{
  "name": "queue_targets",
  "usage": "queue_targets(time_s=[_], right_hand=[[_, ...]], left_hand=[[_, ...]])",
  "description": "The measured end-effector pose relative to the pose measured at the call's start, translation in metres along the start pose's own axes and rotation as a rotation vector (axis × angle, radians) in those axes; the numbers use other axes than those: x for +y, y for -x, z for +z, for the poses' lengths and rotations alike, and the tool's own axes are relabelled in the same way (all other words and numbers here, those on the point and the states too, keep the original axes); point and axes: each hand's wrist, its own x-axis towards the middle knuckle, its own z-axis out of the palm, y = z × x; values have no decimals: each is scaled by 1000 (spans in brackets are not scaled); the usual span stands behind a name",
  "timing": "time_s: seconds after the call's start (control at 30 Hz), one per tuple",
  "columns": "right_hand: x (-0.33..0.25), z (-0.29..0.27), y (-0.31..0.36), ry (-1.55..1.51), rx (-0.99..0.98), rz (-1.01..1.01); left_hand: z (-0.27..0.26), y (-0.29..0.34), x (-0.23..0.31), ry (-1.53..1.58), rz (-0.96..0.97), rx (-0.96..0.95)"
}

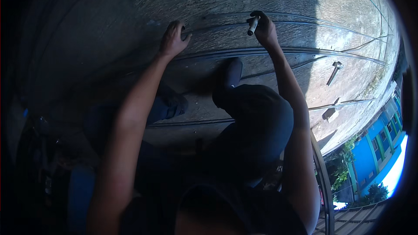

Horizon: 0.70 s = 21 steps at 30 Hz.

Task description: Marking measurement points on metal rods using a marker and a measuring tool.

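My right hand (266,31) is closed around a short pale cylinder with a dark end (253,27), too dim to name more closely. It is over the textured concrete floor, close to the long thin rods (300,21). To its left, my left hand (174,40) has bent fingers with the thumb apart from them, and I see nothing between them. A rod runs near its fingertips; whether they touch cannot be told in the shade. Nearer to me, a bundle of rods (235,53) crosses the floor below both hands.
On the sunlit floor at right lie a hammer (334,73) and a small block-like thing (330,114), with another rod (344,104) between them. My shoe (234,72) is beside the rod bundle. A curved metal rail (322,174) stands at lower right.
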Motion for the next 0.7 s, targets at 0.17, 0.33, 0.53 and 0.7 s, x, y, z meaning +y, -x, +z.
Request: queue_targets(time_s=[0.17,0.33,0.53,0.7], right_hand=[[39,52,-25,164,70,-430],[86,128,-31,337,105,-718],[99,145,-41,315,291,-764],[101,155,-41,346,334,-744]], left_hand=[[58,-35,-7,66,227,61],[97,-35,-30,74,373,113],[110,-38,-23,-30,455,127],[108,-36,-27,-96,509,177]])
